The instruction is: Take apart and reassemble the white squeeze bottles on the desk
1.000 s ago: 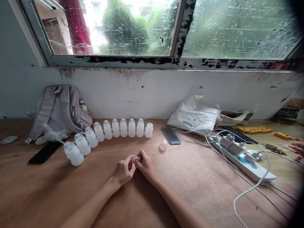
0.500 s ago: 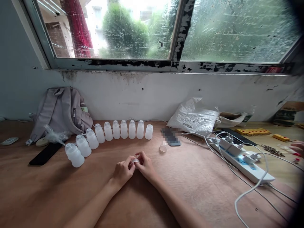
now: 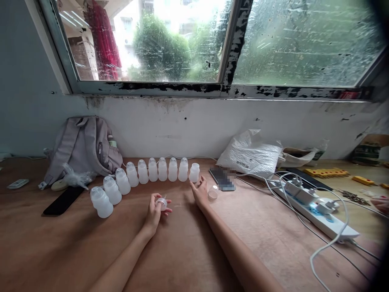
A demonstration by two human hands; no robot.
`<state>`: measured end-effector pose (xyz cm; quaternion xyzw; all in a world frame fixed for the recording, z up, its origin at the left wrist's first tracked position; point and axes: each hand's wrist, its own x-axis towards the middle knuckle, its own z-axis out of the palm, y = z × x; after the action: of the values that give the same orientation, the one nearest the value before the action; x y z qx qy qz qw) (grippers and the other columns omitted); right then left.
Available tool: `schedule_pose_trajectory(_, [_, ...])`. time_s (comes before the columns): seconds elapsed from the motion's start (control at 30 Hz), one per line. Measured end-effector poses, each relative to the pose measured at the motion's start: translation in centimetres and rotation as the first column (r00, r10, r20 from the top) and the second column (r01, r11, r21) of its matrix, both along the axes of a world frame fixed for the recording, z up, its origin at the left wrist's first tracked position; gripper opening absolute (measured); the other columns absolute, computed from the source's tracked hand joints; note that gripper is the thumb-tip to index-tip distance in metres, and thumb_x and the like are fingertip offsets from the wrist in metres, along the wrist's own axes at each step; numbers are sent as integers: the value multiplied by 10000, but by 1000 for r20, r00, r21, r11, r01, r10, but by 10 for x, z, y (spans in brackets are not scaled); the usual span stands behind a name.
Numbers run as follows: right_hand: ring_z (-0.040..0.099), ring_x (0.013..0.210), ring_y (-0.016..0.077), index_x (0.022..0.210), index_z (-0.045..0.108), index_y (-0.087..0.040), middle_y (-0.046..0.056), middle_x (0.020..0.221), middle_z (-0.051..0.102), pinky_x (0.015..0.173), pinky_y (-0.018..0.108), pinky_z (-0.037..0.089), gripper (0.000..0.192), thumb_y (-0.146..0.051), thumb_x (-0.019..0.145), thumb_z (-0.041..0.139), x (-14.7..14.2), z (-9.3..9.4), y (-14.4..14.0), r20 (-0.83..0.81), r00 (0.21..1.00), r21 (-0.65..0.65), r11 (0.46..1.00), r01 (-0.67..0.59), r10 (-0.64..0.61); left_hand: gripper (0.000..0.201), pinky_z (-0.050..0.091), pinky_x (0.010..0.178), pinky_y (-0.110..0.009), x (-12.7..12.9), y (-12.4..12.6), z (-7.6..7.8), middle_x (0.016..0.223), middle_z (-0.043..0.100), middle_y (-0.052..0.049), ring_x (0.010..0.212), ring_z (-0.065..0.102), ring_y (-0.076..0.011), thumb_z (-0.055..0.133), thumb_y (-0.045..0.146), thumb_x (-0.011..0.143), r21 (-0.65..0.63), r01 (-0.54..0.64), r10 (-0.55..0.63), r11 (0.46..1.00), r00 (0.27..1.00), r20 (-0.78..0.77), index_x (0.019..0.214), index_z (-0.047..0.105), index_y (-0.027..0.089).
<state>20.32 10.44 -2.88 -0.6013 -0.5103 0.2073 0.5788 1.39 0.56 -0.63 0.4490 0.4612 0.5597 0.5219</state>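
My left hand [image 3: 155, 211] holds a small clear plastic cap piece [image 3: 161, 202] between its fingertips, low over the wooden table [image 3: 188, 243]. My right hand [image 3: 199, 190] is stretched forward with fingers apart, holding nothing. It lies just in front of the uncapped white bottle [image 3: 194, 172] at the right end of a curved row of several white plastic bottles [image 3: 142, 174]. A small clear round cap [image 3: 213, 193] lies on the table just right of my right hand.
A grey backpack [image 3: 83, 148] leans on the wall at the back left, with a black phone [image 3: 63, 200] before it. A phone [image 3: 224, 177], a white plastic bag [image 3: 252, 154] and a power strip [image 3: 316, 209] with cables lie to the right. Another person's hand [image 3: 381, 204] shows at the right edge.
My hands were together on the small cap piece; now the right hand has let go and reached forward toward the uncapped bottle, while the left keeps the piece.
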Motion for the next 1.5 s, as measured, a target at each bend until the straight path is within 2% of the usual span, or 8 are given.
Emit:
schedule_pose_trajectory(0.13, [376,1163,274,1096,402,-130,176,1207,426,923,406,318,562,-361,612,569,2,2,27,40,997,29,998,60,-61,342,429,462,-199,-3,0,3,809,651,-50,538,628,-132,380,411,788,-87,76,-68,993,994,86,1073,371,223])
schedule_pose_trajectory(0.4, [572,851,237,961,446,-164,116,922,584,738,345,429,350,-349,672,516,7,-3,31,46,994,-63,993,100,-97,317,432,477,-202,-8,4,0,860,594,-35,543,611,-114,424,321,753,-91,83,-63,992,976,206,1051,412,215])
schedule_pose_trajectory(0.7, [478,1053,246,1186,350,-125,153,1189,476,837,306,372,674,-395,616,585,2,2,36,140,989,-147,987,60,-39,287,427,473,-206,-8,4,0,826,573,-18,521,594,-106,442,274,718,-119,90,-60,989,970,235,997,437,207])
schedule_pose_trajectory(0.83, [459,1063,267,1173,390,-154,125,1166,502,866,343,334,653,-413,609,593,-4,9,40,175,983,-194,978,80,-45,267,422,472,-206,-8,4,0,815,569,-14,512,583,-99,440,275,712,-129,95,-64,987,971,229,969,450,203])
schedule_pose_trajectory(1.03, [518,961,281,1007,493,-214,105,1005,589,821,386,357,448,-436,623,553,-7,11,40,181,979,-222,966,132,-93,270,393,444,-200,-7,5,-1,763,538,15,465,543,-79,458,297,687,-150,97,-60,984,970,237,940,460,203])
schedule_pose_trajectory(1.3, [573,840,262,1067,362,-165,140,977,579,707,340,421,557,-498,647,514,-2,11,28,46,984,-142,974,177,-172,365,339,381,-196,-6,7,1,730,470,35,465,486,-80,485,342,694,-173,152,-82,973,930,358,1038,414,240])
schedule_pose_trajectory(1.4, [578,831,244,1052,360,-165,128,974,574,703,323,431,557,-498,643,539,-3,14,18,15,990,-111,984,138,-137,393,324,369,-198,-7,9,4,761,478,16,480,477,-85,404,459,754,-171,175,-76,970,880,468,1080,418,239])
schedule_pose_trajectory(1.5, [579,808,225,992,418,-174,84,906,591,688,310,442,467,-493,671,532,-3,17,-1,16,1000,-46,999,-24,25,372,328,380,-198,-11,12,4,762,504,-1,481,475,-83,360,437,791,-191,156,-41,969,865,500,1079,451,219])
